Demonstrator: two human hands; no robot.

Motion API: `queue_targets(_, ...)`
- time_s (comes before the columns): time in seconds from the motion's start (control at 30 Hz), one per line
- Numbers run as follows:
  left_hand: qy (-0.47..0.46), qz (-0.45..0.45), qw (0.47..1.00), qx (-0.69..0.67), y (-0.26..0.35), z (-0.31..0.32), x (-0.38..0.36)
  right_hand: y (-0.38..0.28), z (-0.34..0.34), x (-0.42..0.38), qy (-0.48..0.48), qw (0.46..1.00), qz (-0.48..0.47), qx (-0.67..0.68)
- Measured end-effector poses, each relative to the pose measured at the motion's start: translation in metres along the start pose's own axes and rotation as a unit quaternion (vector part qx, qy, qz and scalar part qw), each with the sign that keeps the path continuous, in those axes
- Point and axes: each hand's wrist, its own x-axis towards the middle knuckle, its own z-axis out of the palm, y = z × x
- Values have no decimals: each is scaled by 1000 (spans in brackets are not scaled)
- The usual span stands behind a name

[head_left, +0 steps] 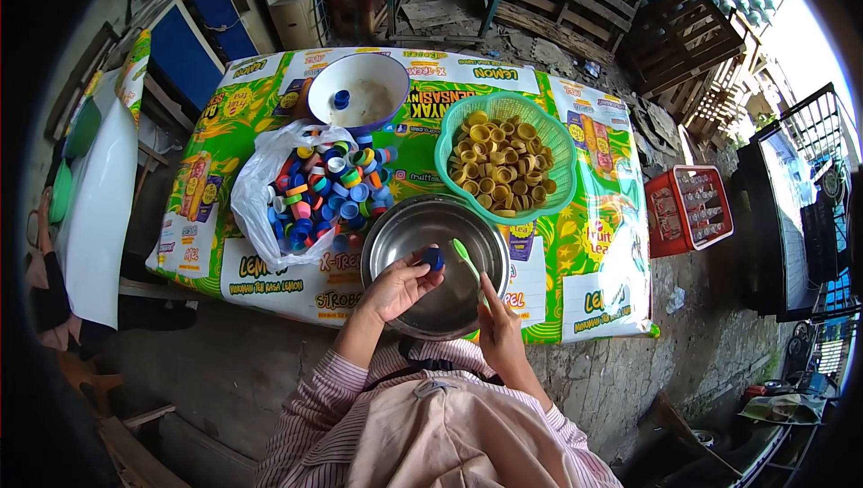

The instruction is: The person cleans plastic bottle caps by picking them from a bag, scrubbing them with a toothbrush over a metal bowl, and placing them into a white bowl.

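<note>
Pink fabric (pixel 431 439) over a striped shirt (pixel 310 412) fronts a steel bowl (pixel 404 227) — above it, the left hand (pixel 397 288) pinches a dark blue bottle cap (pixel 433 259) and the right hand (pixel 500 326) grips a green toothbrush (pixel 465 256). Beyond sit a plastic bag (pixel 253 187) of multicolored caps (pixel 337 187) and a mint-green basket (pixel 564 142) of yellow caps (pixel 503 164) — farther back, an enamel basin (pixel 382 97).

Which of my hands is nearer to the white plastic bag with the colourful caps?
Left. Your left hand holds a blue cap over the metal bowl, to the right of the bag. Your right hand, with the green toothbrush, is farther away, at the bowl's right side.
</note>
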Motion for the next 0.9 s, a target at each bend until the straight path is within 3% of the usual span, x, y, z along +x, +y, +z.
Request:
queue_targets(0.07,15,12,999,29,1,6,-1,-7,1,-2,-15,999,-49,14)
queue_targets(0.2,40,9,999,35,0,10,0,-4,3,1,0,1000,-11,-6)
queue_targets(0.3,19,12,1000,-10,-4,-2,2,-9,3,-3,-36,999,-28,-9)
queue_targets(0.4,-4,-1,1000,9,-2,-2,3,-1,3,-1,-15,1000,0,-21)
queue_targets(0.57,1,2,1000,-4,-3,3,1,-6,3,-4,-21,999,-43,7)
queue_targets(0.63,-10,-4,1000,5,-4,-3,2,-4,0,-2,-8,1000,3,-20)
queue_targets(0.8,-37,-11,999,-10,-5,-8,4,-5,3,-5,-14,999,-51,11)
queue_targets(0.87,-31,-11,999,-25,-4,-5,1,-3,-1,-3,-8,1000,18,-19)
queue_targets(0.9,-31,-10,999,-25,-3,-3,1,-4,-2,-4,6,1000,-8,-13)
